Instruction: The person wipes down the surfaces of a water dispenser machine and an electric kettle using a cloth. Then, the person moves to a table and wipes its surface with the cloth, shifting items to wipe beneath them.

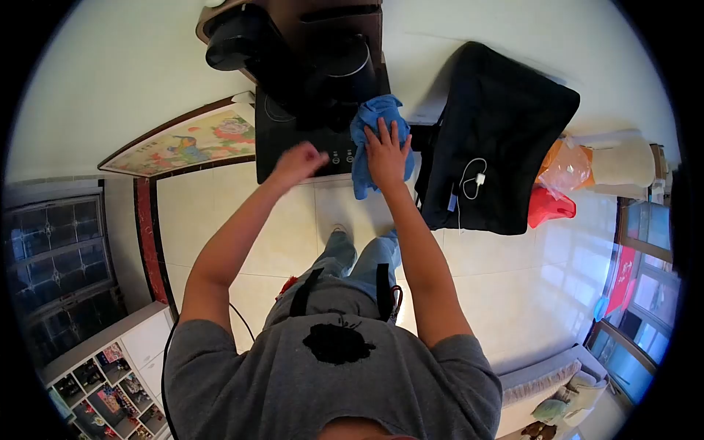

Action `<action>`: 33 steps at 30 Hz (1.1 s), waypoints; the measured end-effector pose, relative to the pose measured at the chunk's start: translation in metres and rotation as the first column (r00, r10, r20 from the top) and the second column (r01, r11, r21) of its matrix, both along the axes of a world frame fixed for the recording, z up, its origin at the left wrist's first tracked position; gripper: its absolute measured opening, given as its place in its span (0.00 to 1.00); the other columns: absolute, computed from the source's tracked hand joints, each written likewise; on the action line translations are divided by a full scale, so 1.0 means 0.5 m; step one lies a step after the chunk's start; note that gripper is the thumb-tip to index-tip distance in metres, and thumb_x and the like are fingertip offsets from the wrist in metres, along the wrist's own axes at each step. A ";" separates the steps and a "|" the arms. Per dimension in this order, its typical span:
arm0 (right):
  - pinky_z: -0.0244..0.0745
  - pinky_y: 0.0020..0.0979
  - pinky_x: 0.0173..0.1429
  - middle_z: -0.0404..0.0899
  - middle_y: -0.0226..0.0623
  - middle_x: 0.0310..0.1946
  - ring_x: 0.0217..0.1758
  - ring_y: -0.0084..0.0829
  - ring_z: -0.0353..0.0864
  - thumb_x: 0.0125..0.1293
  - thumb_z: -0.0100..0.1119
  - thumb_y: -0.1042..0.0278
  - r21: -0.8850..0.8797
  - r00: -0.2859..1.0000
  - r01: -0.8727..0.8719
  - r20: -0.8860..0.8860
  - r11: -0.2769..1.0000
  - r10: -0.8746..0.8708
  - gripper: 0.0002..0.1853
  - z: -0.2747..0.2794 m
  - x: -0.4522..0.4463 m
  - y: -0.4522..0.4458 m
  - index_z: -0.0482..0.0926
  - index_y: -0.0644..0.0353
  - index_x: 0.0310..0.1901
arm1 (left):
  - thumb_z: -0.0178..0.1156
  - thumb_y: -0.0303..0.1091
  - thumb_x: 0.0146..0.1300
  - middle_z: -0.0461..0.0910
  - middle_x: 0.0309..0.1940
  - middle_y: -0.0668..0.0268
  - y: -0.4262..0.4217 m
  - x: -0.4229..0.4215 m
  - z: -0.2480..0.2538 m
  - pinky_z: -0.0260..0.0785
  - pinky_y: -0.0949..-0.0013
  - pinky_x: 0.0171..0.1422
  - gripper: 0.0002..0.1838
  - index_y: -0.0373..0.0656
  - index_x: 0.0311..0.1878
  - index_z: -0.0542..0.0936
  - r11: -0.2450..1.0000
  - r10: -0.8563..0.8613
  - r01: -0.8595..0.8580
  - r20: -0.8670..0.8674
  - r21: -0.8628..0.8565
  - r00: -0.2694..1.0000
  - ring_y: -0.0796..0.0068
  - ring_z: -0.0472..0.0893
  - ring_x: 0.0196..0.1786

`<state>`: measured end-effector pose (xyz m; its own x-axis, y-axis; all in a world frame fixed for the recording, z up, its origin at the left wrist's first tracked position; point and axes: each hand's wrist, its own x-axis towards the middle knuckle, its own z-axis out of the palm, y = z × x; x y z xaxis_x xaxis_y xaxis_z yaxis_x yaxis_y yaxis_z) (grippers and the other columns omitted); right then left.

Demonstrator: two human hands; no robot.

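The fingers of the right hand (387, 158) are spread and laid flat over a blue cloth (359, 165), with nothing visibly pinched; the fingers of the left hand (297, 163) are partly curled above the near side of the black cooktop (270, 147), with nothing seen in them, though how far they are closed cannot be told through the blur; the cloth is set over the cooktop's near right corner, and a broad palm seems to be used so that the bunched fabric is pinned evenly; its long axis is run front to back, the crumpled far end pointed towards the dark pot (347, 70) at the cooktop's back, the other end hung past the near edge; to the cooktop's right, a white cable (480, 178) is laid on a black-covered object (506, 110); to its left, a framed picture (198, 141) is stood.
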<state>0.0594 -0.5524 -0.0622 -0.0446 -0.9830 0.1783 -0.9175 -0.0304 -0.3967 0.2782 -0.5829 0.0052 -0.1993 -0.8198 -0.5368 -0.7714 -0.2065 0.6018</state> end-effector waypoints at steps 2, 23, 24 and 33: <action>0.41 0.61 0.73 0.60 0.34 0.71 0.76 0.45 0.51 0.65 0.56 0.63 -0.034 1.000 0.005 0.003 0.999 -0.005 0.22 -0.010 0.015 -0.013 0.73 0.41 0.62 | 0.69 0.54 0.53 0.80 0.43 0.56 -0.044 0.005 0.022 0.72 0.65 0.46 0.32 0.40 0.52 0.74 0.841 0.211 -0.225 -0.084 -0.492 0.974 0.63 0.80 0.44; 0.40 0.58 0.75 0.59 0.37 0.71 0.75 0.47 0.52 0.66 0.53 0.60 -0.098 0.995 0.071 -0.064 0.993 -0.077 0.22 -0.033 0.016 -0.053 0.72 0.43 0.62 | 0.65 0.23 0.50 0.78 0.36 0.68 -0.020 0.041 0.143 0.69 0.75 0.52 0.20 0.36 0.49 0.77 0.833 0.322 -0.553 -0.809 -0.004 0.492 0.79 0.75 0.39; 0.40 0.58 0.75 0.58 0.37 0.72 0.76 0.47 0.51 0.67 0.52 0.59 -0.073 0.993 0.082 -0.078 0.994 -0.088 0.22 -0.031 0.013 -0.076 0.71 0.43 0.63 | 0.65 0.23 0.50 0.78 0.36 0.68 0.002 0.076 0.139 0.69 0.74 0.52 0.20 0.36 0.49 0.77 0.828 0.335 -0.561 -0.809 0.009 0.482 0.79 0.75 0.39; 0.41 0.58 0.75 0.52 0.39 0.74 0.77 0.47 0.46 0.70 0.45 0.53 -0.031 0.974 0.147 -0.172 0.989 -0.150 0.25 -0.049 0.008 -0.183 0.66 0.47 0.68 | 0.62 0.21 0.49 0.74 0.32 0.70 0.209 0.318 0.123 0.67 0.71 0.49 0.11 0.39 0.38 0.76 0.680 0.531 -0.733 -0.688 -0.001 0.494 0.79 0.74 0.38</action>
<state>0.0632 -0.6441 -0.0867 -0.1567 -0.9643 0.2132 -0.9671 0.1060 -0.2315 0.4372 -0.4785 0.0666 0.2512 -0.9346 -0.2517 0.0520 -0.2466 0.9677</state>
